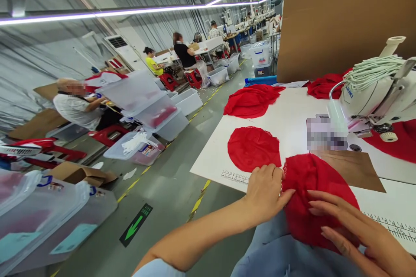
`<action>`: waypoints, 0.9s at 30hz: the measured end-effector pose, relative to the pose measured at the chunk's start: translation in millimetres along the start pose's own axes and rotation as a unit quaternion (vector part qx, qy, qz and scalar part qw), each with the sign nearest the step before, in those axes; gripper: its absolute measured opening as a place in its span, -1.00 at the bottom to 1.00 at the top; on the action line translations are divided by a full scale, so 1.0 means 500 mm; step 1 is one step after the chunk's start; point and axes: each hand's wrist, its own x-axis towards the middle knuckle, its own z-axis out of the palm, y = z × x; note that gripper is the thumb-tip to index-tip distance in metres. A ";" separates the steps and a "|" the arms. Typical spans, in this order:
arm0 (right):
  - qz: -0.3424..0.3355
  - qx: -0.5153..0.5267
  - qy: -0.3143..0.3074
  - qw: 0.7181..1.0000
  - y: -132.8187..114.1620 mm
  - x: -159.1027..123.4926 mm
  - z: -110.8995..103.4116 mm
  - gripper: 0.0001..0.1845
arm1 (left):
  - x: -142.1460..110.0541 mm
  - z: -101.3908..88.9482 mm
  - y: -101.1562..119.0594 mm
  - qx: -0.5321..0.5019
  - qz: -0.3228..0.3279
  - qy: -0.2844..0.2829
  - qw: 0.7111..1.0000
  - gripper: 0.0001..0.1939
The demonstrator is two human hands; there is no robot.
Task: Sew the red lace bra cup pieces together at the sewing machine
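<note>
My left hand (264, 192) pinches the left edge of a red lace fabric piece (312, 190) at the near edge of the white worktable (292, 125). My right hand (354, 229) lies over the same piece with fingers stretched out, pressing it against my lap. A second round red lace piece (253, 148) lies flat on the table just beyond my left hand. A heap of red fabric (251, 99) sits farther back.
A white sewing machine (373, 95) with a coil of white cord (372, 71) stands at the right, more red fabric (398, 140) under it. A cardboard panel (341, 17) rises behind. People sit among plastic bins (146, 108) across the aisle.
</note>
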 end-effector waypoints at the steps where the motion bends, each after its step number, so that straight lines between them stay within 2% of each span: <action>1: 0.001 0.007 0.013 1.000 0.003 0.005 -0.003 -0.68 | 0.000 0.001 0.001 -0.019 -0.002 -0.001 1.000 -0.76; 3: 0.012 -0.005 0.048 0.999 0.019 0.017 -0.012 -0.70 | -0.004 0.000 -0.004 -0.097 0.001 -0.003 0.995 -0.89; 5: 0.014 -0.024 0.070 0.997 0.038 0.037 -0.018 -0.70 | -0.014 -0.007 -0.018 -0.252 -0.008 -0.014 0.968 -0.90; 6: 0.008 -0.029 0.080 0.996 0.047 0.050 -0.017 -0.70 | -0.020 -0.013 -0.029 -0.351 -0.025 -0.030 0.936 -0.89; 8: -0.005 -0.027 0.087 0.996 0.059 0.087 -0.007 -0.69 | -0.032 -0.030 -0.055 -0.533 -0.078 -0.094 0.837 -0.82; 9: -0.014 -0.020 0.083 0.996 0.062 0.109 0.004 -0.68 | -0.037 -0.041 -0.069 -0.594 -0.101 -0.134 0.786 -0.75; 10: -0.023 -0.008 0.069 0.997 0.062 0.132 0.019 -0.68 | -0.041 -0.053 -0.084 -0.630 -0.113 -0.173 0.749 -0.67; 11: -0.033 0.005 0.045 0.998 0.062 0.156 0.036 -0.66 | -0.044 -0.067 -0.098 -0.642 -0.113 -0.205 0.730 -0.60; 12: -0.048 0.019 0.018 0.998 0.060 0.180 0.056 -0.65 | -0.046 -0.081 -0.111 -0.632 -0.103 -0.228 0.734 -0.54; 13: -0.063 0.027 -0.014 0.998 0.057 0.202 0.077 -0.62 | -0.046 -0.096 -0.124 -0.604 -0.086 -0.242 0.754 -0.52; 16: -0.116 0.009 -0.093 0.989 0.052 0.246 0.126 -0.61 | -0.035 -0.148 -0.163 -0.457 -0.009 -0.260 0.850 -0.58; 18: -0.127 -0.021 -0.120 0.984 0.056 0.252 0.137 -0.66 | -0.016 -0.186 -0.194 -0.353 0.059 -0.259 0.897 -0.62; 20: -0.113 -0.067 -0.118 0.984 0.068 0.240 0.129 -0.59 | 0.012 -0.218 -0.233 -0.273 0.105 -0.240 0.926 -0.70; 22: -0.096 -0.127 -0.084 0.984 0.085 0.217 0.107 -0.48 | 0.047 -0.238 -0.276 -0.200 0.112 -0.235 0.944 -0.77; 25: -0.091 -0.195 -0.035 0.976 0.112 0.182 0.069 -0.47 | 0.098 -0.240 -0.332 -0.114 0.086 -0.225 0.964 -0.84; 27: -0.089 -0.225 -0.023 0.970 0.122 0.167 0.052 -0.51 | 0.124 -0.233 -0.356 -0.088 0.073 -0.211 0.971 -0.88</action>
